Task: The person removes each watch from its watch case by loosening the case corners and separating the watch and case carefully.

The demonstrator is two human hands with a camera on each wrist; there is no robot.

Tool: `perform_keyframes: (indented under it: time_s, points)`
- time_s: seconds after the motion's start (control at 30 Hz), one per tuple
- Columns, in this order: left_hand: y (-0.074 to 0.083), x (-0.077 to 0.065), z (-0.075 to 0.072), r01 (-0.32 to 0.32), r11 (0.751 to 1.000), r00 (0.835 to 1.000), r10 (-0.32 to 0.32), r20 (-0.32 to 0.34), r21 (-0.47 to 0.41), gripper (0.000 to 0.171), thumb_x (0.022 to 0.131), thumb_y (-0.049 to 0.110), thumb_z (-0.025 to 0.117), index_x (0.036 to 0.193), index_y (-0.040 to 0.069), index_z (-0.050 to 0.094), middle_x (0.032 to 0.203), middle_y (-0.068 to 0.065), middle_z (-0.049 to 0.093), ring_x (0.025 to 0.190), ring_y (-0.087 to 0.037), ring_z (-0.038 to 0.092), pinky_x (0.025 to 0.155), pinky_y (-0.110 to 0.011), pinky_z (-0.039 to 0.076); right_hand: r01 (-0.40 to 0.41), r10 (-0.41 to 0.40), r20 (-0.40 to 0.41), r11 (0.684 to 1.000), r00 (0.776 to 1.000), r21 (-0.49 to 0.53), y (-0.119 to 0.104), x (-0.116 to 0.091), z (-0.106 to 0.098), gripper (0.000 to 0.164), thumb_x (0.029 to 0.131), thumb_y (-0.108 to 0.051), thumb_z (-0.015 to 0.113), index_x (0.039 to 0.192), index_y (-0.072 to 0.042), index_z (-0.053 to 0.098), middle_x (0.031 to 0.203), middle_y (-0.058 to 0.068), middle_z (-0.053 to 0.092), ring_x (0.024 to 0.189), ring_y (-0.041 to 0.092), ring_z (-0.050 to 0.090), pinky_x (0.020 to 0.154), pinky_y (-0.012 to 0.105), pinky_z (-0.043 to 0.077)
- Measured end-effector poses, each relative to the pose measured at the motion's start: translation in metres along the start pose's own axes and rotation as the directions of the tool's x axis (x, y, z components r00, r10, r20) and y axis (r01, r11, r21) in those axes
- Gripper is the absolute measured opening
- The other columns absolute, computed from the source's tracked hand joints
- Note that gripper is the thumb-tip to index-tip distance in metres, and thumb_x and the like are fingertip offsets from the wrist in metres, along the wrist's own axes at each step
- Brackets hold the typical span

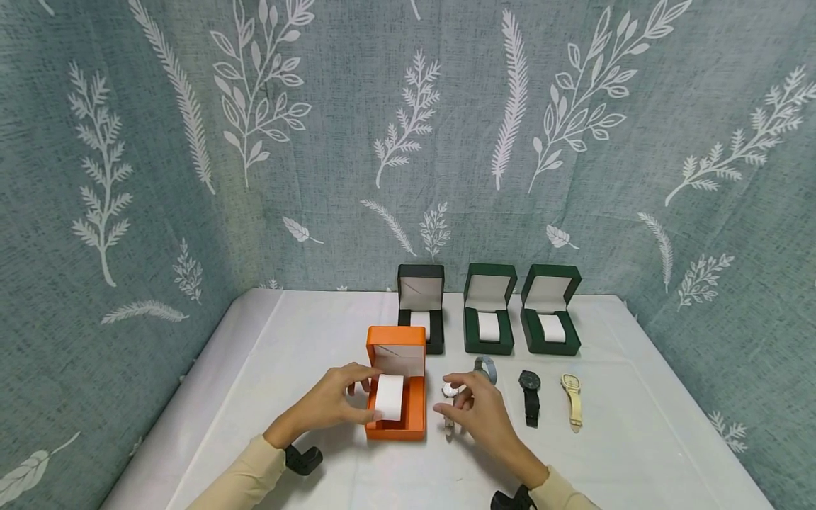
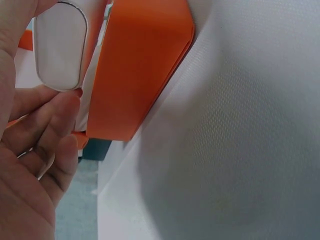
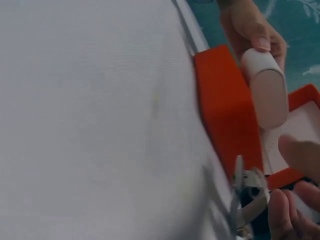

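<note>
the left hand [image 1: 331, 404] has its grip pinched on the white cushion [image 1: 389, 397] of the open orange box [image 1: 397, 397], thumb and fingers closed on the cushion's end; in the left wrist view the fingers [image 2: 47, 125] press against the cushion's rounded end [image 2: 59, 47], but most of the hand is cut off by the frame edge. whether the cushion sits fully in the box or is partly lifted cannot be told from the head view. the right hand [image 1: 478, 411] curls narrowly around a silver watch [image 1: 451, 393] just right of the orange box; its case shows above the fingers and a bit of strap below, the rest hidden under the hand. the right wrist view is blurred: the watch [image 3: 250, 192] appears as a metallic shape beside the fingertips [image 3: 282, 212], and whether it touches the worktop [image 1: 306, 333] is unclear.

beyond the hand lies a grey-strapped watch [image 1: 486, 367], partly covered by the fingers. a black watch [image 1: 529, 397] and a cream watch [image 1: 572, 398] lie flat further right, well apart from the hands. at the back stand three open boxes with white cushions: a black box [image 1: 422, 306] directly behind the orange one, and two green boxes [image 1: 489, 308] [image 1: 551, 309]. dark wrist mounts peek out at both sleeves, cut off at the bottom.
</note>
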State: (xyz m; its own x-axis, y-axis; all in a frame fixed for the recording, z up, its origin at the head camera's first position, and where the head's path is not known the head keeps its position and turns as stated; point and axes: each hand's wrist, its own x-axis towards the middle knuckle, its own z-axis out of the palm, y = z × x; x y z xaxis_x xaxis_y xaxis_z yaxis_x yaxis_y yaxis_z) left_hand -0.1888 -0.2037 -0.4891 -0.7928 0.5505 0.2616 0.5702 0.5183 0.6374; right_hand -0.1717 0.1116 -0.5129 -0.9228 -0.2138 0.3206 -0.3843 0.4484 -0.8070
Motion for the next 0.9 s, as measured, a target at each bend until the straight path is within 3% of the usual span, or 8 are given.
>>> perform_keyframes:
  time_s: [0.3, 0.43, 0.63, 0.9]
  points:
    - [-0.002, -0.001, -0.001, -0.003, 1.000, 1.000, 0.003, -0.022, 0.004, 0.064, 0.081, 0.044, 0.088, 0.131, 0.008, 0.068, 0.110, 0.007, 0.067, 0.088, -0.015, 0.061, 0.072, -0.029, 0.050, 0.137, -0.125, 0.150, 0.987, 0.981, -0.079, -0.012, 0.012, 0.004, 0.057, 0.079, -0.037, 0.090, 0.124, -0.009, 0.072, 0.104, 0.005, 0.070, 0.083, 0.020, 0.061, 0.070, 0.026, 0.052]
    - [-0.003, 0.000, 0.000, -0.012, 1.000, 0.999, 0.013, -0.033, 0.017, 0.064, 0.081, 0.044, 0.088, 0.130, 0.008, 0.069, 0.107, 0.007, 0.067, 0.087, -0.016, 0.061, 0.070, -0.029, 0.050, 0.147, -0.123, 0.190, 0.982, 0.974, -0.120, -0.015, 0.014, 0.008, 0.059, 0.079, -0.043, 0.089, 0.125, -0.012, 0.072, 0.106, 0.001, 0.070, 0.088, 0.024, 0.054, 0.074, 0.029, 0.044]
    - [-0.002, 0.000, 0.000, 0.004, 1.000, 0.999, -0.004, -0.037, 0.017, 0.066, 0.081, 0.047, 0.087, 0.130, 0.007, 0.069, 0.103, 0.006, 0.067, 0.085, -0.015, 0.059, 0.070, -0.028, 0.049, 0.130, -0.088, 0.228, 0.975, 0.970, -0.177, -0.015, 0.015, 0.014, 0.060, 0.078, -0.043, 0.090, 0.127, -0.015, 0.072, 0.106, -0.002, 0.069, 0.089, 0.017, 0.044, 0.076, 0.032, 0.038]
    - [-0.003, 0.001, 0.005, 0.004, 1.000, 0.999, -0.003, -0.047, 0.012, 0.068, 0.079, 0.046, 0.088, 0.130, 0.005, 0.069, 0.103, 0.007, 0.067, 0.086, -0.016, 0.061, 0.070, -0.026, 0.048, 0.173, -0.102, 0.266, 0.950, 0.959, -0.259, -0.012, 0.016, 0.019, 0.064, 0.079, -0.050, 0.087, 0.130, -0.015, 0.071, 0.106, -0.002, 0.070, 0.090, 0.014, 0.045, 0.081, 0.039, 0.035]
